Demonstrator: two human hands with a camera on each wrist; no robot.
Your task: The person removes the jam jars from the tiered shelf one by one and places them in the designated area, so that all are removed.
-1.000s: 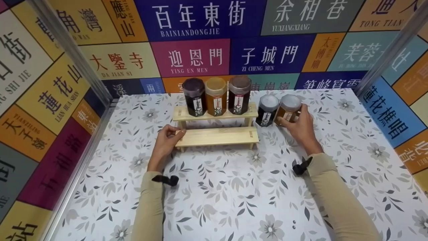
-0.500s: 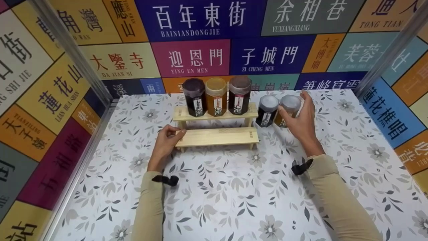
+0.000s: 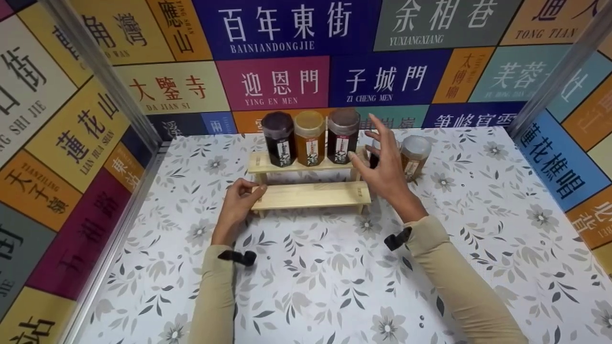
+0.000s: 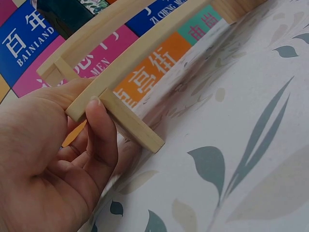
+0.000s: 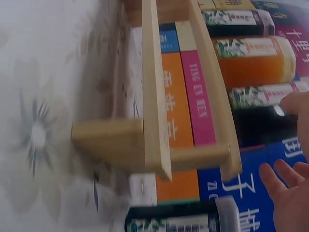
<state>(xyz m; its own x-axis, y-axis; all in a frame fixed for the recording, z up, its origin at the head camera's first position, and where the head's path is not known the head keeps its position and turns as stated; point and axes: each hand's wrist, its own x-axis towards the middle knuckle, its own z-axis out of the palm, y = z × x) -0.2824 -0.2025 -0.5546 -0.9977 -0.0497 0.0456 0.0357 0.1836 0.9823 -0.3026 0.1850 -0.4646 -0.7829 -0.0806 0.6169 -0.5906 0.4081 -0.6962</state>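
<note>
A two-tier wooden rack [image 3: 311,195] stands on the flower-patterned bench [image 3: 306,286], near the middle of the head view. At its left end the left hand [image 3: 241,200] pinches the lower shelf, fingers closed on the edge; the left wrist view shows the grip just beside the top of a leg [image 4: 135,123]. On the upper shelf, three jars stand upright in a row: a purple-lidded jar [image 3: 279,138] at left, an orange jar [image 3: 310,141] in the middle and a red-tagged jar [image 3: 343,138] at right. The right hand [image 3: 387,169] is raised at the right end of that shelf, its thumb and fingers spread well apart and gripping nothing. The thumb tip lies over the lower edge of the red-tagged jar in the head view; whether the two touch cannot be told. Behind this hand, mostly hidden in the head view, a black jar [image 5: 176,212] appears at the bottom of the right wrist view, beside the rack. An amber jar [image 3: 415,157] with a pale lid stands on the bench right of the right hand. Both forearms wear tan sleeves [image 3: 213,296] and reach up from the lower frame, while coloured panels [image 3: 272,81] with Chinese lettering fill the top.
</note>
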